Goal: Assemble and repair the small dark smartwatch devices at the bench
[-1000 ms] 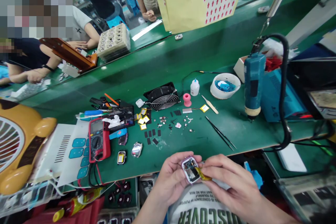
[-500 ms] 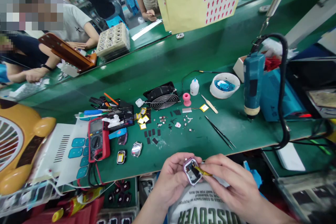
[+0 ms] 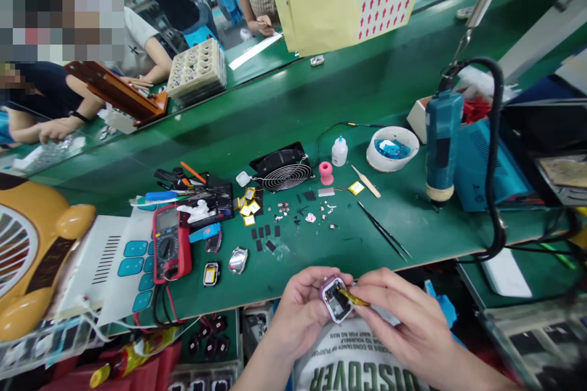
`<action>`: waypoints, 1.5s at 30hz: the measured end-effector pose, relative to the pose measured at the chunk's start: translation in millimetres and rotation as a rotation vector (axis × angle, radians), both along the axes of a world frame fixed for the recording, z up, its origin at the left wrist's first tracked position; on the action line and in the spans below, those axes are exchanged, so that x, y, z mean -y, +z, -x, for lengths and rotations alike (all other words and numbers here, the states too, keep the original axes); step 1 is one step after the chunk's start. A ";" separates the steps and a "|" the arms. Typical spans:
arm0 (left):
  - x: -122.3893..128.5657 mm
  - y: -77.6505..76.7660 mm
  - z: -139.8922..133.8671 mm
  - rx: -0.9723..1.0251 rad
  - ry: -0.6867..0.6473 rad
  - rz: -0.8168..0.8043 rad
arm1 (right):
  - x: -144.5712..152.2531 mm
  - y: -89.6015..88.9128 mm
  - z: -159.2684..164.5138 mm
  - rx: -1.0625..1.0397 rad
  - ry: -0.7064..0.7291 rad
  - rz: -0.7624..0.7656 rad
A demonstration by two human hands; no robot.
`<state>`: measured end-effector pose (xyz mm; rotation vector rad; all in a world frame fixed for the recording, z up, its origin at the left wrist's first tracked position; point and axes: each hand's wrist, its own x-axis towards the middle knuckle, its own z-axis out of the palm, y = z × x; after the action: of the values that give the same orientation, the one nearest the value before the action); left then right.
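Observation:
Near the table's front edge, my left hand (image 3: 298, 311) grips an opened smartwatch case (image 3: 337, 304) with a purple side and a white rim. Dark circuitry shows inside it. My right hand (image 3: 406, 317) pinches a thin yellow-brown flexible piece (image 3: 358, 300) at the case's right edge; whether it is attached inside I cannot tell. Beyond my hands on the table lie a silver watch case (image 3: 238, 261) and another case with a yellow part inside (image 3: 211, 274). Black tweezers (image 3: 384, 231) rest to the right.
A red multimeter (image 3: 168, 244) and a yellow fan (image 3: 43, 256) stand at left. Small black pads (image 3: 261, 232), yellow batteries (image 3: 249, 209) and a black fan (image 3: 287, 170) occupy the middle. A blue electric screwdriver (image 3: 443, 140) hangs at right. Co-workers sit across the bench.
My hands and the watch case stay almost in place, with the yellow-brown piece still pinched. Across the bench, a person at the upper left has shifted slightly.

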<state>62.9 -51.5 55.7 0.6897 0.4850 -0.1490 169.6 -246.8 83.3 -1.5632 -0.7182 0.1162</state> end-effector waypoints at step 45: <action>-28.4 -35.6 -17.3 0.418 -0.111 -1.757 | 31.7 -63.4 -74.9 0.425 -0.306 0.606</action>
<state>80.1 -23.0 20.1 2.4022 0.0493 0.3944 244.5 -278.5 19.9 -2.3012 -0.8031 -0.2583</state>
